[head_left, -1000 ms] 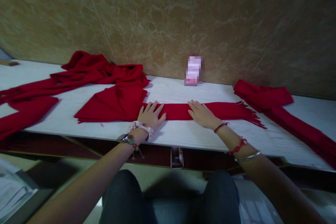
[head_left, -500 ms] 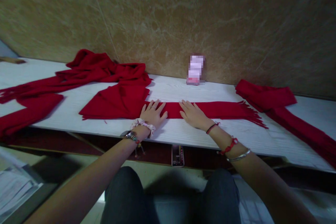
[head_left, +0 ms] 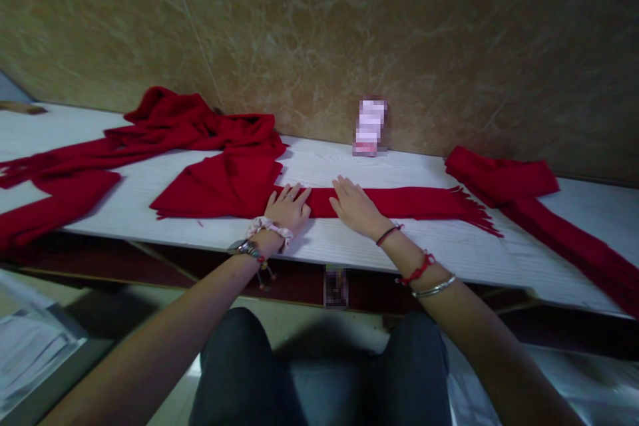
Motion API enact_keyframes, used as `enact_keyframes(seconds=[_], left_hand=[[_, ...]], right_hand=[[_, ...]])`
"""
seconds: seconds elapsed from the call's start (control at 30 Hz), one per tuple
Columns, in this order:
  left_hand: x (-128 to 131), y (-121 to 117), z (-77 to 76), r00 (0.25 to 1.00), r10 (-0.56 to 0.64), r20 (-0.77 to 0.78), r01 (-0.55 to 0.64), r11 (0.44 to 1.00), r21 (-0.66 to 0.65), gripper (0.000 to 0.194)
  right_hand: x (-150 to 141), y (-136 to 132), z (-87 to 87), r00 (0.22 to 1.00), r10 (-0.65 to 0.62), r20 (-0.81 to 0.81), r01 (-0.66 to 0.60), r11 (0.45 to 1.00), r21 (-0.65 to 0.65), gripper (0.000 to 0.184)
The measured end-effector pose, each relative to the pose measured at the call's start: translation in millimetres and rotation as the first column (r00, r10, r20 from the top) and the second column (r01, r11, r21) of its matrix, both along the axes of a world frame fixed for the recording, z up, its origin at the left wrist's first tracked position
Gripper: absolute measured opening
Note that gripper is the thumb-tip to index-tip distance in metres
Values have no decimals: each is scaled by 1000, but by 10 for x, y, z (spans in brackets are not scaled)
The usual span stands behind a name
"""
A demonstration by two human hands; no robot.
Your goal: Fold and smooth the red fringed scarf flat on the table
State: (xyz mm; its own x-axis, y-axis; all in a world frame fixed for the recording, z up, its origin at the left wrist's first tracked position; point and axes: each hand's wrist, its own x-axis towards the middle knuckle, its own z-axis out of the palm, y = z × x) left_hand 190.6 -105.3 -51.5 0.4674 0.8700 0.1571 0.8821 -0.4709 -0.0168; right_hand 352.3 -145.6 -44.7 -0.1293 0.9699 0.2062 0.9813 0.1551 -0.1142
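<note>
A long red fringed scarf (head_left: 414,202) lies folded into a narrow band along the white table (head_left: 439,253). My left hand (head_left: 287,208) rests flat on it with fingers spread, just right of the scarf's wider folded part (head_left: 219,188). My right hand (head_left: 353,206) lies flat on the band a short gap to the right, fingers stretched out. Neither hand grips anything. The fringe end (head_left: 476,214) points right.
A crumpled heap of red scarves (head_left: 194,126) sits at the back left, with more stretching to the left edge (head_left: 44,203). Another red scarf (head_left: 519,186) lies at the right. A small blurred box (head_left: 370,126) leans on the brown wall. My knees are under the table.
My right hand has slid left along the scarf band, closing the gap to my left hand. The left hand has stayed in place.
</note>
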Motion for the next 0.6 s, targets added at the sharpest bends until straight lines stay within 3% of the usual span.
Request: enact_keyframes(seconds=[0.17, 0.47, 0.6], left_hand=[[-2, 6, -15, 1000, -2, 7, 2, 1000, 11, 49], [-1, 20, -50, 1000, 11, 19, -11, 999, 30, 48], [-3, 30, -69, 1000, -3, 27, 2, 999, 33, 48]], right_hand=[[-72, 30, -93, 999, 35, -8, -35, 998, -46, 49], [756, -182, -153, 990, -116, 83, 123, 989, -83, 50], [803, -197, -120, 987, -141, 75, 147, 985, -87, 50]])
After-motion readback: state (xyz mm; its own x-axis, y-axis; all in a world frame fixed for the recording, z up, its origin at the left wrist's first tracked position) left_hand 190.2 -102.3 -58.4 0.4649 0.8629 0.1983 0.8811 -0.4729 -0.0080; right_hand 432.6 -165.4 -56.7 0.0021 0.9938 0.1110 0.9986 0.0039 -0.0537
